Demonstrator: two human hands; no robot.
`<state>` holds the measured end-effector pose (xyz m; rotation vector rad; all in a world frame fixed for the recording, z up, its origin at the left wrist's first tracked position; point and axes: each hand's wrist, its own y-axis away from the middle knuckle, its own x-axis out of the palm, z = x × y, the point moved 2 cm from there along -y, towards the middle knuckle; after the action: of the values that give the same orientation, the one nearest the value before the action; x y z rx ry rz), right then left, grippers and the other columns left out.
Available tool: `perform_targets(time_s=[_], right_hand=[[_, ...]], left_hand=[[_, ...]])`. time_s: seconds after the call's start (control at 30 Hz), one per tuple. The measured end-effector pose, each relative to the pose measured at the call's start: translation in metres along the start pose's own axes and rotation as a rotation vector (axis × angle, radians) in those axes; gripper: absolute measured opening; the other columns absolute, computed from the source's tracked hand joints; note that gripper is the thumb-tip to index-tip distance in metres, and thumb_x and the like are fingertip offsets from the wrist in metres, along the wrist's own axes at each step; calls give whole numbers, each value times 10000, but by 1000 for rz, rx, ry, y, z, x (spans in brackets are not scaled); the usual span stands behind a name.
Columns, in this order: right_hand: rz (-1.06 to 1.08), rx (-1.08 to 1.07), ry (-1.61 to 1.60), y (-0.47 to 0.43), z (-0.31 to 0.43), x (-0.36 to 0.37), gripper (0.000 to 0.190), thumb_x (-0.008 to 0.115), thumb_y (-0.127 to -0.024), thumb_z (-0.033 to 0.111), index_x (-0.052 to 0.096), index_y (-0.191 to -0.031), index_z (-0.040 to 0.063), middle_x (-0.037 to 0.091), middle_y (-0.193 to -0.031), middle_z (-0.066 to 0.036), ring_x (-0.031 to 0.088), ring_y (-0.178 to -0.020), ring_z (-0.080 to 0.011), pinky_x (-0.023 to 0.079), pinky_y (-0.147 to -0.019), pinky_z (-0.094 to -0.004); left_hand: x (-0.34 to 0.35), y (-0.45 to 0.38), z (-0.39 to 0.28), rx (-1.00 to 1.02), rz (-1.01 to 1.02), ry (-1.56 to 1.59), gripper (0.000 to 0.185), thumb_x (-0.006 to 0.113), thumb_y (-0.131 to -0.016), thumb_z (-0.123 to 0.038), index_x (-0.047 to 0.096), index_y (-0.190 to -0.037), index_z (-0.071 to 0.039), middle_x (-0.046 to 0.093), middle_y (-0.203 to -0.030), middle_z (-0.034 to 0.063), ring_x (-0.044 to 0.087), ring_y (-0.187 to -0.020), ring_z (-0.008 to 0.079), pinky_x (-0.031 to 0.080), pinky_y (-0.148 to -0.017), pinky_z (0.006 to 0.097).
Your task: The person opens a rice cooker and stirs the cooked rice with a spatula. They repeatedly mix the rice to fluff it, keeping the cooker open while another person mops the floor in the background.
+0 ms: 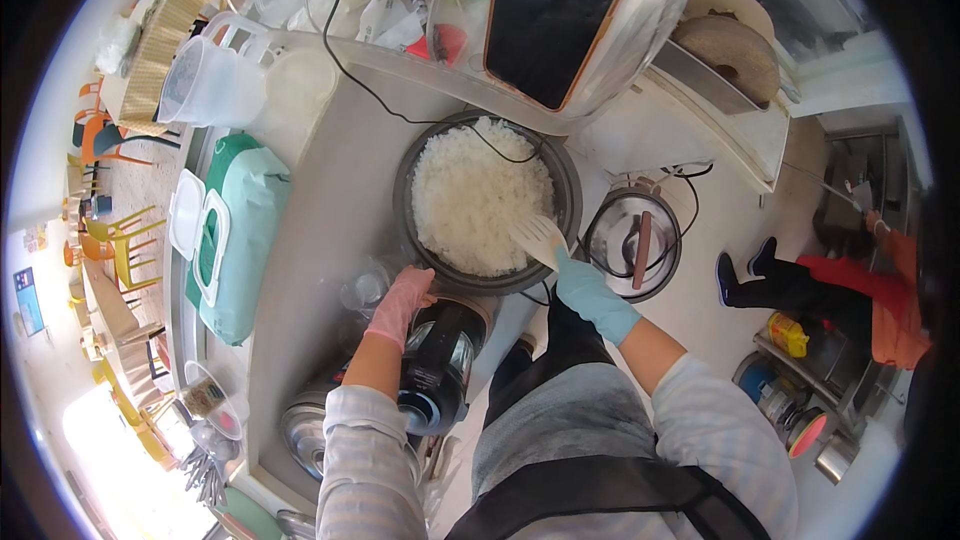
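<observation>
A large dark pot in front of me is filled with white cooked rice. My right hand, in a blue glove, grips the handle of a white slotted rice paddle. The paddle's tines rest on the rice at the near right side. My left hand wears a pink glove with a fingertip bare. It is curled beside the pot's near left rim; whether it grips the rim is hidden. A thin black cable hangs across the view over the rice.
An electric appliance sits below my left hand. Right of the pot is a steel lid with a brown handle. A green wipes pack lies on the left counter. Another person stands at the far right, by a stove.
</observation>
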<state>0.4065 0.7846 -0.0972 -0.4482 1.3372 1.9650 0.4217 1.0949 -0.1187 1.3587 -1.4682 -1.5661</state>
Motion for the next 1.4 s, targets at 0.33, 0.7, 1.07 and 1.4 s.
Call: perform_targets(time_s=[0.33, 0.7, 1.07, 1.4], right_hand=[[335, 139, -534, -16, 61, 10, 576, 415, -736, 80, 203, -1261, -23, 545, -879, -291, 544, -825, -405, 428, -693, -419], [134, 250, -714, -31, 78, 17, 659, 413, -733, 52, 120, -1324, 52, 473, -1036, -262, 498, -910, -312, 420, -692, -367], [9, -114, -168, 35, 52, 22, 194, 457, -788, 183, 522, -895, 35, 575, -724, -198, 568, -668, -357, 442, -588, -455], [-141, -118, 105, -54, -5, -16, 212, 398, -769, 122, 585, -793, 25, 596, -755, -166, 582, -712, -330, 457, -635, -427]], left_hand=[[12, -22, 8, -17, 83, -1, 413, 434, -827, -278, 426, -1075, 52, 537, -974, 182, 603, -699, 323, 494, -537, 369], [11, -21, 13, -101, 91, 88, 419, 411, -835, -239, 386, -1145, 41, 458, -1112, 196, 588, -798, 338, 506, -621, 389], [11, -71, 31, -189, 116, 17, 305, 369, -833, -203, 479, -1044, -11, 556, -1007, 130, 603, -724, 299, 480, -529, 368], [-13, -102, 35, 295, 87, -714, 282, 450, -769, -164, 540, -965, 18, 621, -778, 166, 623, -638, 237, 485, -611, 316]])
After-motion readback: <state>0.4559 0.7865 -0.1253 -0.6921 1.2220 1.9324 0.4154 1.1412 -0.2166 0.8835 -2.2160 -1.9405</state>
